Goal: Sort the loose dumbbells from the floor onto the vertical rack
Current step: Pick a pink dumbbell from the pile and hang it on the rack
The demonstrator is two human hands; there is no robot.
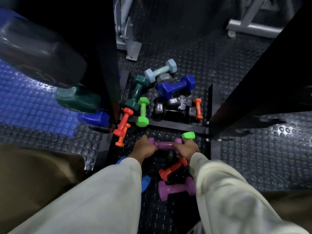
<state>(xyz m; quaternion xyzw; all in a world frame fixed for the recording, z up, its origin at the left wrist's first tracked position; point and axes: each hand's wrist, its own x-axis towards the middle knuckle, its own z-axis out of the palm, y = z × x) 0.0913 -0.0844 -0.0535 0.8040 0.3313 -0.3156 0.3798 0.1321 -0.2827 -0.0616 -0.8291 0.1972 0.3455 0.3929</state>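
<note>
Hands meet low over the studded floor (236, 157): the left hand (145, 149) and right hand (186, 149) each curl round an end of one purple dumbbell (164, 144), near the rack's base bar (168, 123). Other dumbbells lie scattered beyond.

Dark studded rubber floor (236, 68), grey machine frame (253, 27) beyond, dim light

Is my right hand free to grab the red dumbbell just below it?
Probably not yet. The right hand is curled round one end of the purple dumbbell, with the left hand on the other. The red dumbbell lies unobstructed right beside it.
</note>
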